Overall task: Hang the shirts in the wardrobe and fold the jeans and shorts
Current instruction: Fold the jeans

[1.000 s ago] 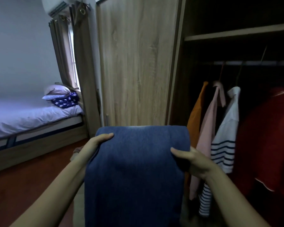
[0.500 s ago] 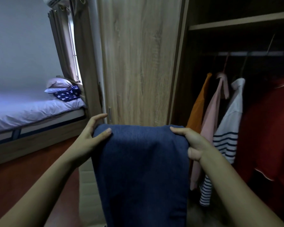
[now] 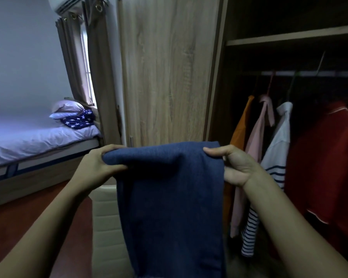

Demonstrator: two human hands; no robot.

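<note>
The blue jeans are held up in the air in front of the wardrobe, at about chest height, and the long part hangs straight down past the bottom of the view. The upper edge is a rounded fold, which is gripped at both corners. The left hand is closed on the left corner, with the fingers curled over the top and the thumb pressed beneath. The right hand is closed on the right corner in the same way. This two-corner hold is probably chosen so that the cloth is kept flat and even for the next fold.

Four shirts are already hung on the rail inside the open section: an orange shirt, a pink shirt, a white striped shirt and a red shirt. The right edge of the jeans is near the orange one, so little room is left on that side. Behind the jeans the closed wardrobe door stands. To the left, open floor is seen before the bed, and a pale padded surface lies just below, partly covered by the cloth.
</note>
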